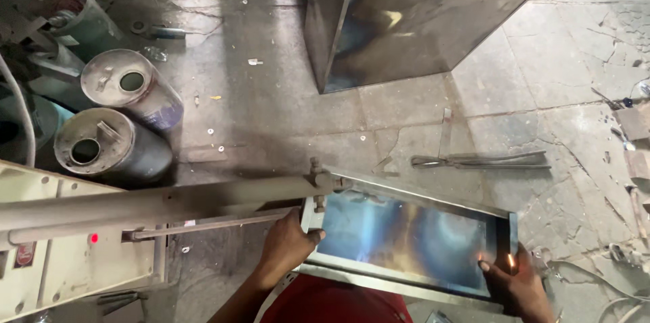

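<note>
A shallow sheet-metal tray point(406, 238) with bluish heat tint lies tilted in front of me, its left end under the tip of a long metal machine arm point(169, 204). My left hand point(288, 245) grips the tray's left edge, right below the arm's tip point(318, 187). My right hand point(518, 282) holds the tray's lower right corner, where a small bright glint shows beside the fingers.
A cream machine housing point(61, 262) with a red light stands at the left. Two grey metal drums point(112, 143) lie behind it. A large sheet-metal box point(406, 18) stands ahead. Long tongs point(484, 159) lie on the cracked stone floor point(271, 93).
</note>
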